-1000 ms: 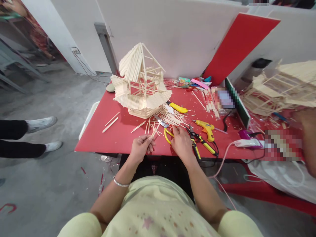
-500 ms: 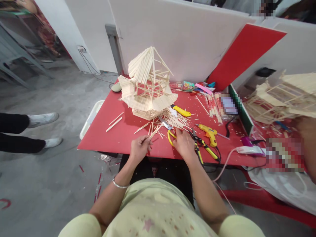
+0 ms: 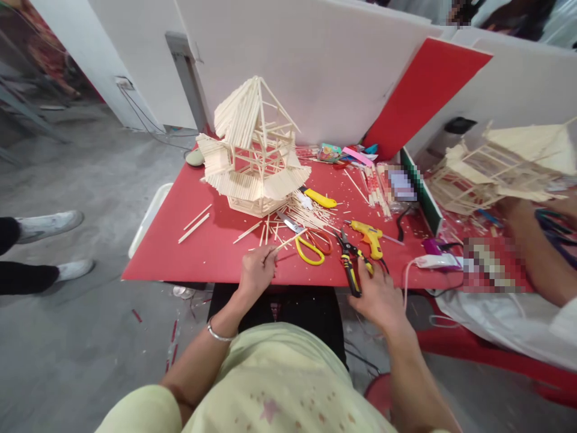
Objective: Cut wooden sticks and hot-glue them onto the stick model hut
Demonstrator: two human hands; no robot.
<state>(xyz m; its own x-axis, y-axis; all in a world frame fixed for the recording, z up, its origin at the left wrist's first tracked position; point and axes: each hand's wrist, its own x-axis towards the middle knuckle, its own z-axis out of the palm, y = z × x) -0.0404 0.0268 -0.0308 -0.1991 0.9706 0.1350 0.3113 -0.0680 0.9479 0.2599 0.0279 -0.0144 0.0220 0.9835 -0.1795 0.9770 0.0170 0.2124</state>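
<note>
My left hand [image 3: 258,270] is closed on a thin wooden stick [image 3: 291,242], which points up and to the right over the table. My right hand [image 3: 381,296] is at the handles of black-and-yellow cutters [image 3: 348,267], fingers spread and thumb near a handle end; no closed grip shows. Between the hands lie scissors [image 3: 309,251] with a yellow handle loop and a red-orange loop beside it. Behind them stands a pavilion model [image 3: 264,186] built from pale sticks, its roof partly covered. Loose cut sticks [image 3: 315,211] are heaped at its front right.
A yellow glue gun [image 3: 370,236] and a yellow utility knife [image 3: 320,198] lie on the red table [image 3: 166,258]. A green divider [image 3: 421,192] borders the right side. Past it are another stick model [image 3: 491,168] and another person's arm [image 3: 536,258]. A white power strip [image 3: 439,261] sits front right.
My right hand has left the scissors and moved right to the cutters. My left hand still holds the stick. The view has shifted, and another person's arm shows more at the right.
</note>
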